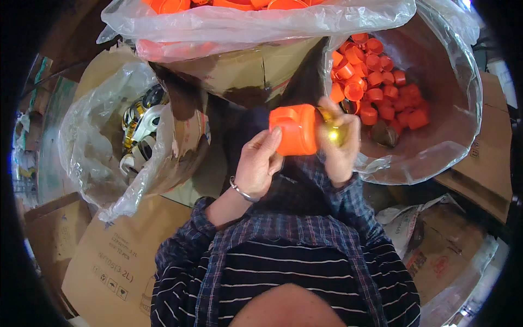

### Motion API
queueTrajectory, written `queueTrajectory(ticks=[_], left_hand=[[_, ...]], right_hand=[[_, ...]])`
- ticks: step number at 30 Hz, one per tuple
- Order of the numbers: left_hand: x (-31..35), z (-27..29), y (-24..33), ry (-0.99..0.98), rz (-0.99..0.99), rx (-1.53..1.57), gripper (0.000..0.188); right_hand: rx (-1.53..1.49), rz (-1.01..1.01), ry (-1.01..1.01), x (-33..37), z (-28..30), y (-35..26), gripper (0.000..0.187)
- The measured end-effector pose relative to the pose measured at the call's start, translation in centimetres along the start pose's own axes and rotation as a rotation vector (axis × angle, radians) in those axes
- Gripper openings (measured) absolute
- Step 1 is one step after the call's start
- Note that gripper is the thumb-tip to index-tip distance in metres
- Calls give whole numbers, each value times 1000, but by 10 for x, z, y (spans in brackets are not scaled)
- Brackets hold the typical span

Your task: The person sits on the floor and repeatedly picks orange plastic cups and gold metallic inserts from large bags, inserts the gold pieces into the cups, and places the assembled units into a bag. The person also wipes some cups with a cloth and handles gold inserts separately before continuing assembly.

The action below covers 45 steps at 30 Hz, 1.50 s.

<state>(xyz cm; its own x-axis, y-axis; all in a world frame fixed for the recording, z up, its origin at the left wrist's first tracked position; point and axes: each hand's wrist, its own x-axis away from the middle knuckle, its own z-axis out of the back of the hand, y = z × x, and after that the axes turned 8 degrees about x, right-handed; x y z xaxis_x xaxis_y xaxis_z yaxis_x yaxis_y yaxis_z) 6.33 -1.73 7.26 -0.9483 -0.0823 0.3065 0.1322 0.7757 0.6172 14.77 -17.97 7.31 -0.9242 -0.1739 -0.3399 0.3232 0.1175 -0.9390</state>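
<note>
My left hand (262, 163) is closed around an orange plastic cup (294, 129) with a small handle, thumb pressed on its side. The cup lies sideways in front of my lap. At its right end my right hand (343, 144), smeared by motion, grips a shiny gold round piece (336, 134). The gold piece is close against the cup's end; whether the two are joined I cannot tell. Several small orange cups (376, 82) fill part of the plastic-lined box (436, 109) just right of my right hand.
Larger orange pieces (234, 4) heap in a plastic-lined carton (234, 71) straight ahead. To the left, a lined box (90, 147) holds white, black and gold parts (143, 122). Flattened cardboard (125, 256) lies at lower left, and a lined carton (447, 256) stands at lower right.
</note>
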Motion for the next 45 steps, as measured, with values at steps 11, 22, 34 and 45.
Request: queueTrajectory(ticks=[11, 22, 34, 45], left_hand=[[14, -23, 1, 47, -279, 49, 33], [-8, -19, -9, 244, -35, 207, 35], [-31, -16, -8, 143, -54, 192, 36], [-22, -22, -23, 105, -294, -65, 41]], right_hand=[[282, 126, -165, 26, -36, -15, 61], [599, 331, -169, 24, -33, 4, 49], [557, 52, 39, 20, -37, 15, 42], [446, -63, 113, 11, -53, 2, 29]])
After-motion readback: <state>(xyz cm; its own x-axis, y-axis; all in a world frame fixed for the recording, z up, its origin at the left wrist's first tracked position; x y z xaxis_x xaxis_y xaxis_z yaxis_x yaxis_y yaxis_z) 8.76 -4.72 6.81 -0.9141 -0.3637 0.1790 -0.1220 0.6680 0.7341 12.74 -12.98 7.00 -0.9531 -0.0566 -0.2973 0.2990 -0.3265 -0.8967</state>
